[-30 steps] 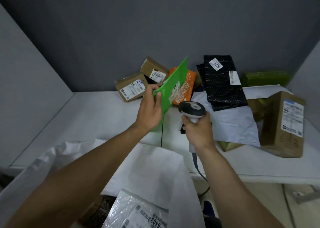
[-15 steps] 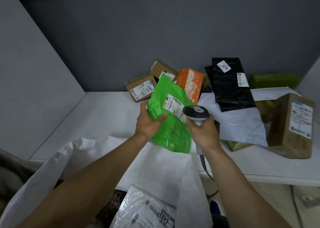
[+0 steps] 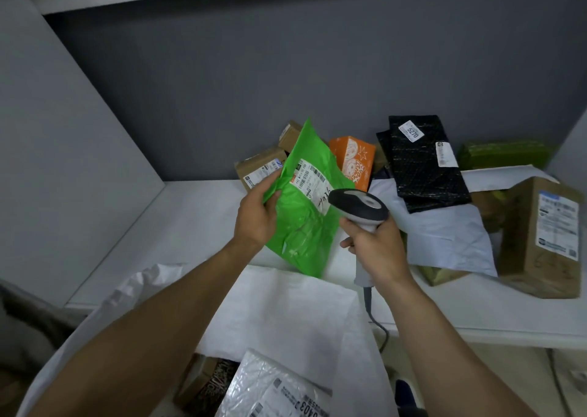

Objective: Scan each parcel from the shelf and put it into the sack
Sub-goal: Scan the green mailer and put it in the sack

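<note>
My left hand (image 3: 257, 213) holds the green poly mailer (image 3: 301, 226) by its left edge, thumb on the front and fingers curled behind it. My right hand (image 3: 374, 251) is wrapped round the handle of the barcode scanner (image 3: 359, 205). The mailer hangs in the air above the front of the shelf (image 3: 178, 213), just beyond the open mouth of the white sack (image 3: 286, 308).

A second ago the mailer was nearly edge-on to me. Now it is turned flat, with its shipping label (image 3: 313, 181) facing up, and the scanner head has come up against the label's lower right corner. I judge that the scan is happening or about to happen, and the drop into the sack comes after it.

The scanner's window points away from me and I see no beam, so I cannot tell whether the code has been read. The scanner head covers the label's corner, and the print is too small to read. My trigger finger is hidden behind the handle. The sack is cut off at the bottom edge; only a clear-wrapped parcel (image 3: 273, 385) and something dark beside it show inside.
</note>
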